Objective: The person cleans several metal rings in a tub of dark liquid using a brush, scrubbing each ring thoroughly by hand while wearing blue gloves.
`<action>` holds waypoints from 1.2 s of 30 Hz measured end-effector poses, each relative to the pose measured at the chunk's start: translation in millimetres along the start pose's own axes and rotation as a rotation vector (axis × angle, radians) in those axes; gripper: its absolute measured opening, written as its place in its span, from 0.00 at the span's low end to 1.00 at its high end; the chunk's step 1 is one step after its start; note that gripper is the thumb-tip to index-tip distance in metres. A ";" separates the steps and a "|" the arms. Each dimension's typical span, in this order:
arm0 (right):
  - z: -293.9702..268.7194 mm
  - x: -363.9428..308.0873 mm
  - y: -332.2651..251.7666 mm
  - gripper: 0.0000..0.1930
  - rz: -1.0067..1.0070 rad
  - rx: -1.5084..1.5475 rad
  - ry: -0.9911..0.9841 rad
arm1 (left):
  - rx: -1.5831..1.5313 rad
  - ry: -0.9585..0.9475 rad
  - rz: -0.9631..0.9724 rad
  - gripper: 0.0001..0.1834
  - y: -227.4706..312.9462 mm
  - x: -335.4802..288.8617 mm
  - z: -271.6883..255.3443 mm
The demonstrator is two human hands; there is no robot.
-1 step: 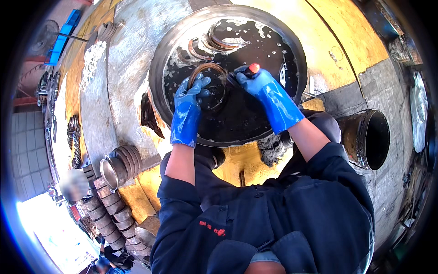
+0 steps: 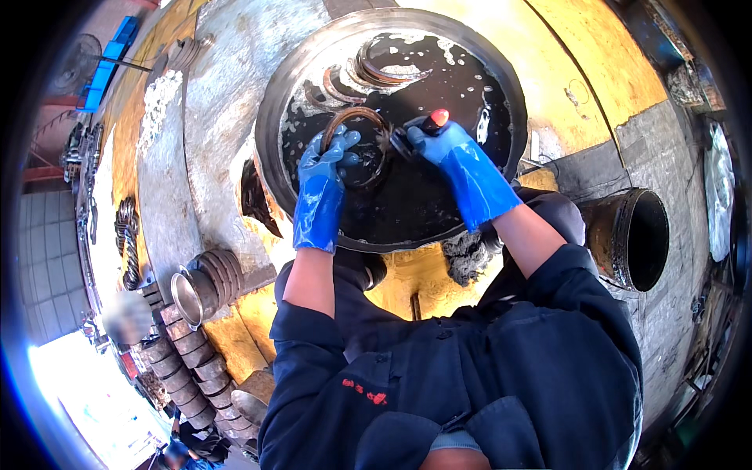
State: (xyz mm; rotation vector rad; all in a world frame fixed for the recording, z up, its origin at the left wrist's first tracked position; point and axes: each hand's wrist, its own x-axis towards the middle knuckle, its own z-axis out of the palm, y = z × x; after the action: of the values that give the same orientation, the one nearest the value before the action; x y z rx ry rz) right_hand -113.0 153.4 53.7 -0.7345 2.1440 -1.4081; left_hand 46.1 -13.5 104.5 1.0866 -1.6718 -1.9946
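A brown metal ring [image 2: 356, 113] stands partly in the dark liquid of a wide round metal basin [image 2: 273, 86]. My left hand [image 2: 329, 155], in a blue rubber glove, grips the ring at its left side. My right hand [image 2: 445, 147], gloved alike, is closed around a black-handled tool [image 2: 430, 124] with a red end. The tool's dark head is at the ring's right side; it looks like a brush, though its shape is blurred. Several more curved metal rings [image 2: 368, 70] lie in the liquid at the basin's far left, partly under foam.
An open dark metal cylinder [image 2: 648, 239] lies at the right. Ribbed metal parts [image 2: 223, 274] and stacked metal cylinders [image 2: 184, 360] stand at the lower left. A dark chain [image 2: 127, 239] lies left, and a grey rag-like heap [image 2: 468, 260] sits below the basin.
My right hand and the tool have shifted very slightly to the right along the ring's edge. The left hand and the ring look almost unmoved.
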 end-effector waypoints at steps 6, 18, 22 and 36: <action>7.9 -28.2 -3.4 0.20 0.473 0.292 -0.207 | -0.044 0.028 0.092 0.16 -5.2 1.7 -5.3; -8.3 -16.0 -35.2 0.15 -0.747 -0.437 -0.036 | 0.000 -0.131 0.131 0.18 -12.9 -3.3 3.7; 1.5 -19.4 -25.5 0.15 -0.527 -0.570 0.008 | 0.032 -0.187 0.035 0.18 2.8 -14.2 12.6; -9.2 -20.1 -30.1 0.12 -0.003 0.330 -0.254 | -0.139 -0.157 0.131 0.19 -20.9 3.0 2.4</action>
State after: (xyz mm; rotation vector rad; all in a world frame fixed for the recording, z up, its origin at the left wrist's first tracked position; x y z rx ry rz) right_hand -98.5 162.9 86.8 -0.7421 1.6672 -1.5299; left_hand 46.9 -8.4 83.9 0.7711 -1.6057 -2.1208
